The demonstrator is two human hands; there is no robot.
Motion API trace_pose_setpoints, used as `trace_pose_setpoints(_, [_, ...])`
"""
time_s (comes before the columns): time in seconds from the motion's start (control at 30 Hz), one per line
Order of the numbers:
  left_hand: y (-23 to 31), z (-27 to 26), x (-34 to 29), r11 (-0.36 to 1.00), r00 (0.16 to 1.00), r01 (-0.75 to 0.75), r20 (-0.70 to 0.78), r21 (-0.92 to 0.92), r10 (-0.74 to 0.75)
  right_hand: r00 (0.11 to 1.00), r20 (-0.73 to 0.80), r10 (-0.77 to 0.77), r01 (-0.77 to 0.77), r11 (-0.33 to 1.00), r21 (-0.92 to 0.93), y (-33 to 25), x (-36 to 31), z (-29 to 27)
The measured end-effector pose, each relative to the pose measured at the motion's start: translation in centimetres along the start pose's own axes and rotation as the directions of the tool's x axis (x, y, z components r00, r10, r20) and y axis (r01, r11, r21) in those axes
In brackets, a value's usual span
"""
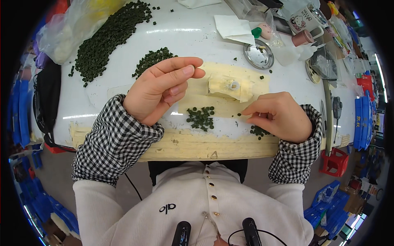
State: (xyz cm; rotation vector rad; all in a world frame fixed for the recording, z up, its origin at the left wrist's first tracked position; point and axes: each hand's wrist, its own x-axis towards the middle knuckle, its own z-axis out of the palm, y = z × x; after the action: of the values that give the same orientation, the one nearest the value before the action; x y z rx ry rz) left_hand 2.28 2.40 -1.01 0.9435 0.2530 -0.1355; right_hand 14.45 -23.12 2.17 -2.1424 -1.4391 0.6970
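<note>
A dark green, short round piece (pixel 239 115) lies on the worktop just beside the right hand's (pixel 283 117) fingertips, which stand narrowly apart; whether they touch it cannot be told. The left hand's (pixel 158 88) thumb and fingers are pinched together; whether they hold anything cannot be told. Between the hands sits a loose cluster (pixel 201 118) of like pieces, and white tabletop (pixel 225 128) shows right of it. Beyond stands a taped block (pixel 232 84); nearer the body runs the wooden edge (pixel 193 145).
</note>
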Motion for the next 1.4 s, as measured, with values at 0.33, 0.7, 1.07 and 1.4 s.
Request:
trace_pose_setpoints(0.33, [-0.1, -0.2, -0.1, 1.000, 1.000, 0.011, 0.006, -0.018, -0.011, 0.992, -0.032, -0.124, 0.098, 0.896, -0.433, -1.5, 0.2, 2.4])
trace_pose_setpoints(0.7, [-0.2, -0.1, -0.4, 0.998, 0.989, 0.004, 0.151, -0.057, 0.005, 0.926, -0.290, -0.243, 0.272, 0.960, 0.065, -2.6, -0.3, -0.7])
trace_pose_setpoints(1.07, [-0.4, 0.4, -1.0, 0.997, 0.984, -0.018, 0.175, -0.082, 0.032, 0.916, -0.401, 0.001, 0.308, 0.639, 0.705, -4.8, 3.1, 0.2])
trace_pose_setpoints(1.4, [-0.2, 1.0, -1.4, 0.998, 0.989, -0.042, 0.139, -0.038, 0.047, 0.972, -0.219, 0.088, 0.164, 0.414, 0.896, -4.2, 3.6, 2.1])
